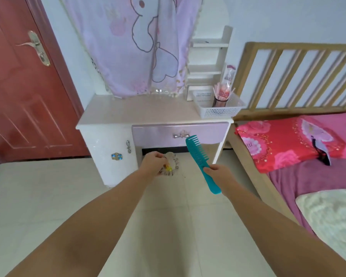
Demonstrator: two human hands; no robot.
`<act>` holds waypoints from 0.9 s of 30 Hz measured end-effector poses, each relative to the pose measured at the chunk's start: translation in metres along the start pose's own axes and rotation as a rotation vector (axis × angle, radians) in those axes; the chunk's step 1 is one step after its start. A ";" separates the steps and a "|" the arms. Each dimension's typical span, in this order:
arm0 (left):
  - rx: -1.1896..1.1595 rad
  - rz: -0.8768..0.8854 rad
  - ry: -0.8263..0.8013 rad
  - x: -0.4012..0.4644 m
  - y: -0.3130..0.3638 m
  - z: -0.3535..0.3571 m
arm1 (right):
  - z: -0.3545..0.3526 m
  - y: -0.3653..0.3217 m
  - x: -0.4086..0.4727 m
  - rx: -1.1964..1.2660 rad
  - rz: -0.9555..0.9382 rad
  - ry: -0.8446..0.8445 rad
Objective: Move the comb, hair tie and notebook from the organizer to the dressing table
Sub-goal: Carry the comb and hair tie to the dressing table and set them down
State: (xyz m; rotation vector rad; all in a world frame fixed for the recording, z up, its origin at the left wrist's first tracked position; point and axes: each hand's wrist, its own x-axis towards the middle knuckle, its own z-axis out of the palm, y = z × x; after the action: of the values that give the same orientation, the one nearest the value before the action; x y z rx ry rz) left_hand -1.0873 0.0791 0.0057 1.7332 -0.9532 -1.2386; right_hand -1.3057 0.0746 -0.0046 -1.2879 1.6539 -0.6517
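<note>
Comb (200, 156) in right hand (218, 172), perhaps pinched

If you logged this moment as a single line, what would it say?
right hand: holds teal comb | left hand: holds small blurred item | dressing table: ahead, top bare | white basket: on table

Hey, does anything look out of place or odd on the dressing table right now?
The white basket sits at the dressing table's right front corner, jutting slightly past the edge. A cartoon-print cloth is draped where a mirror would be. Nothing looks spilled or broken.
</note>
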 end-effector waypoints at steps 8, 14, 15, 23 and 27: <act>-0.009 -0.055 0.061 0.198 0.047 -0.020 | 0.041 -0.075 0.197 -0.023 0.014 -0.044; -0.011 -0.102 0.029 0.361 0.090 -0.016 | 0.081 -0.120 0.343 -0.028 0.069 0.039; -0.016 -0.114 0.022 0.384 0.100 -0.016 | 0.085 -0.128 0.366 -0.039 0.085 0.044; 0.045 -0.230 -0.012 0.524 0.128 0.011 | 0.105 -0.159 0.496 -0.096 0.210 0.063; 0.044 -0.284 -0.041 0.568 0.125 0.029 | 0.117 -0.162 0.541 -0.132 0.258 0.057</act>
State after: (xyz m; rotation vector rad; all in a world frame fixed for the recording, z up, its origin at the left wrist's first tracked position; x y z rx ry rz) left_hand -0.9937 -0.4861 -0.0988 1.9338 -0.7805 -1.4471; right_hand -1.1489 -0.4711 -0.1033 -1.1296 1.8967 -0.4323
